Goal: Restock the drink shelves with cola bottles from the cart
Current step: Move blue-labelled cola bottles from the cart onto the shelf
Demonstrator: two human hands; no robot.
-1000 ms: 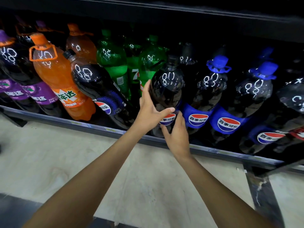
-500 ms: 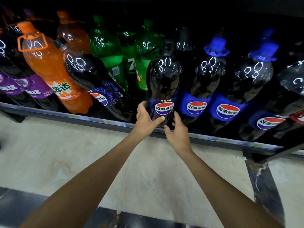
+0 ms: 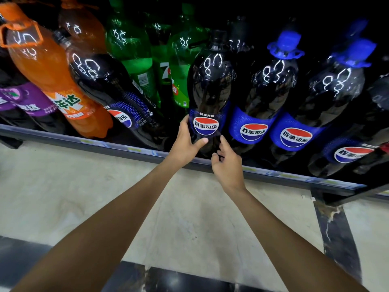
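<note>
Slid lower, left hand (image 3: 185, 144) grips one cola bottle (image 3: 210, 87); right hand (image 3: 229, 165) rests loosely open alongside.

1. One view: head-worn wide-angle camera, facing forward and down.
2. Close to the shelf (image 3: 126, 147); its front rail crosses mid-frame, upright cola bottle (image 3: 210, 87) just above centre.
3. Floor (image 3: 63, 197) fills the lower half; straight lines bow at frame edges.

Glossy, see-through plastic on the cola bottle (image 3: 210, 87), orange soda bottle (image 3: 42, 66) and green bottles (image 3: 130, 49), streaked with bright reflections. Smooth shiny film for the cola label (image 3: 205, 125), duller moulded plastic for the blue cap (image 3: 286, 41). Smooth grey metal-looking shelf edge (image 3: 117, 147) above a polished, marbled stone-like floor (image 3: 63, 197).
</note>
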